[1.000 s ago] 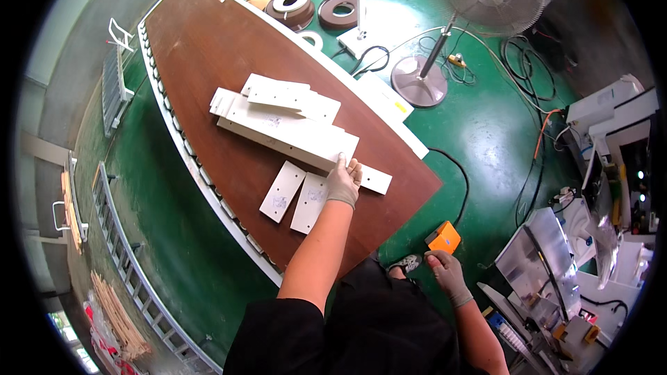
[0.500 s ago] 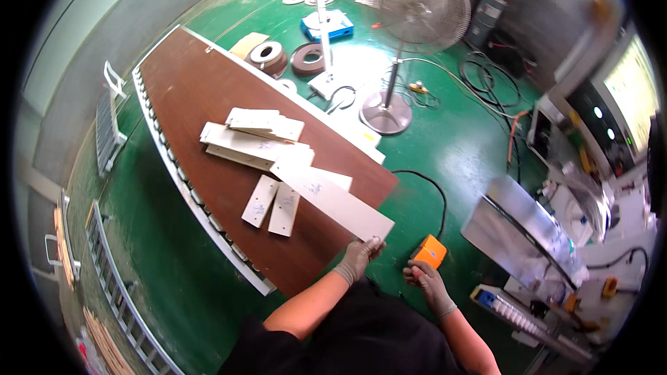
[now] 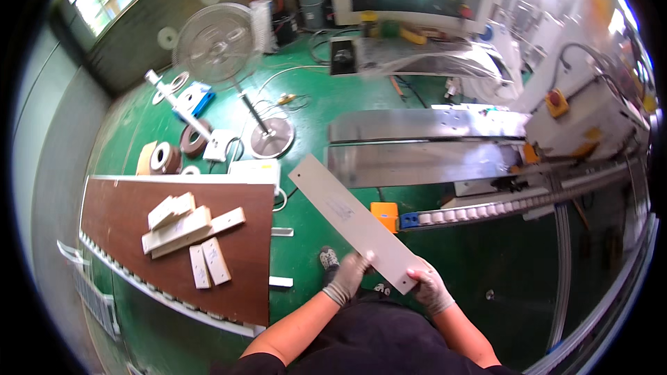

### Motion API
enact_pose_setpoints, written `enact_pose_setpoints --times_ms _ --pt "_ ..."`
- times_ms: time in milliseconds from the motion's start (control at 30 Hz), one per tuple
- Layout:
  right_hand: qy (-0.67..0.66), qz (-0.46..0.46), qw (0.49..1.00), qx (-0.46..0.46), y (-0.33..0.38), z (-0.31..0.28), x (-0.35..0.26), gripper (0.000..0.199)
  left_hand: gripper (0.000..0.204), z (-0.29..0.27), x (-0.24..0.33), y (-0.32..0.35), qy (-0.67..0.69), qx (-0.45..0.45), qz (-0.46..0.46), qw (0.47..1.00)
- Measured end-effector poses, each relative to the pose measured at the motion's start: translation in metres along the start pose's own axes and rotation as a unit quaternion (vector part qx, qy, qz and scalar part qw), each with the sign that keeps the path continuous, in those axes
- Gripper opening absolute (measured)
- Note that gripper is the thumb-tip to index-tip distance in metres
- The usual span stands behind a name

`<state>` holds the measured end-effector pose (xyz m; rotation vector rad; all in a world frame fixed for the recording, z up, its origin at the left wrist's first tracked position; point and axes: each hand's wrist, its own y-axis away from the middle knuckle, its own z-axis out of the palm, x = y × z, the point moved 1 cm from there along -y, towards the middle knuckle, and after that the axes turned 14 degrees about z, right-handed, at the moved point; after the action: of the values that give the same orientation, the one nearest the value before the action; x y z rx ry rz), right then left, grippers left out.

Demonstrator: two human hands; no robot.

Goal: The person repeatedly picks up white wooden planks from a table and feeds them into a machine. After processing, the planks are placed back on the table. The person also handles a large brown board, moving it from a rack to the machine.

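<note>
A long pale board (image 3: 351, 222) with a small hole near each end and faint handwriting on its face slants in front of me, its far end up and to the left. My left hand (image 3: 349, 278), in a greyish glove with bare fingertips, grips its lower left edge, slightly blurred. At the near end my right hand (image 3: 431, 290), gloved alike, holds the corner with its thumb on the face. To the left, a brown-topped table (image 3: 243, 236) bears a stack of similar boards (image 3: 179, 230) and two short boards (image 3: 208, 264) lying beside it.
Ahead on the right stands a machine with a metal bed (image 3: 424, 163) and a roller rail (image 3: 472, 212). An orange box (image 3: 384, 215) sits at the rail's end. A pedestal fan (image 3: 271, 137), edging rolls (image 3: 165, 158) and cables (image 3: 292, 101) occupy the green floor.
My view has turned right, from the table toward the machine. The long board has left the stack in my left hand, and my right hand, free before, now holds its near end too.
</note>
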<state>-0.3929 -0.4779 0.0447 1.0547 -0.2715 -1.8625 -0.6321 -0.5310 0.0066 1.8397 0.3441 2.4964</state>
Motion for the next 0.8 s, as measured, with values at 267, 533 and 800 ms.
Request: enact_pose_setpoints --times_ms 267,533,800 --pt "-0.132 -0.057 0.977 0.159 0.094 -0.093 0.025 0.055 0.036 0.051 0.04 -0.166 -0.1 -0.034 0.094 0.99" --pt "-0.366 -0.102 0.892 0.244 0.073 -0.126 0.05 0.042 0.037 0.141 -0.004 -0.245 -0.153 -0.179 0.012 0.972" --pt "-0.458 -0.185 0.818 0.294 0.039 -0.122 -0.046 0.053 0.045 0.202 -0.007 -0.269 -0.118 -0.132 -0.003 0.984"
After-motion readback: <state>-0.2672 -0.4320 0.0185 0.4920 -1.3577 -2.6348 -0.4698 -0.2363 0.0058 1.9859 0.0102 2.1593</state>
